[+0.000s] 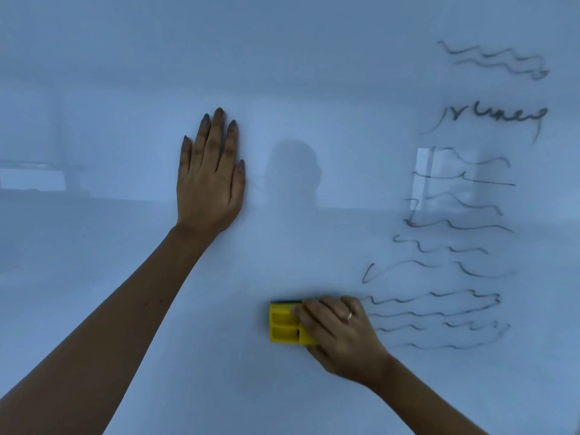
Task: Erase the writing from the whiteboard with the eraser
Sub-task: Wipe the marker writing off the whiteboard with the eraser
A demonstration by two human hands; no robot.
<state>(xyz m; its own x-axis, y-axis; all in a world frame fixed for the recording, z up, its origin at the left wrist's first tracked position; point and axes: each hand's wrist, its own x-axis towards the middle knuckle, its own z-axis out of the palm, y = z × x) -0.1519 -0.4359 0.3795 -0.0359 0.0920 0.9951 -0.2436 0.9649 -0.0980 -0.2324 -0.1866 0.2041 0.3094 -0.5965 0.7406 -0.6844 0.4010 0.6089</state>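
A glossy whiteboard (125, 73) fills the whole view. Several lines of black wavy writing (455, 221) run down its right side, from near the top to low on the board. My right hand (342, 334) presses a yellow eraser (284, 324) against the board, just left of the lowest lines of writing. Its fingers cover the eraser's right half. My left hand (210, 174) lies flat on the board at centre left, fingers pointing up and close together, holding nothing.
The board's surface reflects a dim room, a bright window patch (423, 174) behind the writing and a dark silhouette (295, 174) at the centre. No board edge or tray is in view.
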